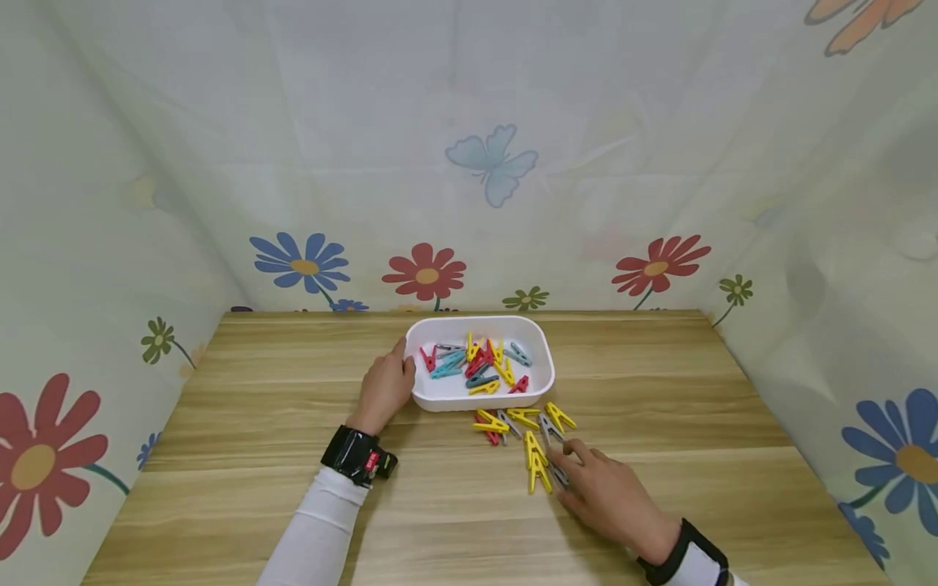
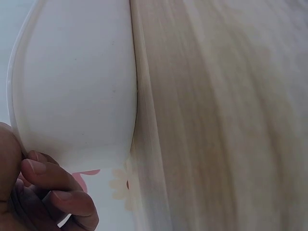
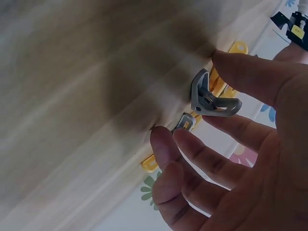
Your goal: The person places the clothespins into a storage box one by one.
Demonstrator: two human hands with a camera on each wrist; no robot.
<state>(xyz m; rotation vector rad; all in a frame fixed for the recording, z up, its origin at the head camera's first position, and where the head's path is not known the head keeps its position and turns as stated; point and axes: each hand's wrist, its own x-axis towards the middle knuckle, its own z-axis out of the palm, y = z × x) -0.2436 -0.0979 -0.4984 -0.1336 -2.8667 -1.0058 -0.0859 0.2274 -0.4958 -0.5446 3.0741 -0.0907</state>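
Note:
A white plastic basin [image 1: 484,403] holds several red, yellow, teal and grey clothespins. At its left end my left hand [image 1: 384,387] grips the rim; the left wrist view shows curled fingers [image 2: 53,178] against the outer wall. My right hand [image 1: 604,492] is over the table, in front of the basin. Its thumb and fingers are spread around a grey clothespin [image 3: 211,101], without a visible pinch on it. Beside that hand lie yellow clothespins [image 1: 537,464], and another grey clothespin [image 1: 550,426] lies just beyond the fingertips.
More loose clothespins, yellow [image 1: 491,422] and red [image 1: 487,431] among them, lie close to the basin's front wall. The wooden table [image 1: 256,423] meets flower-patterned cloth walls [image 1: 352,187] at the back and on both sides.

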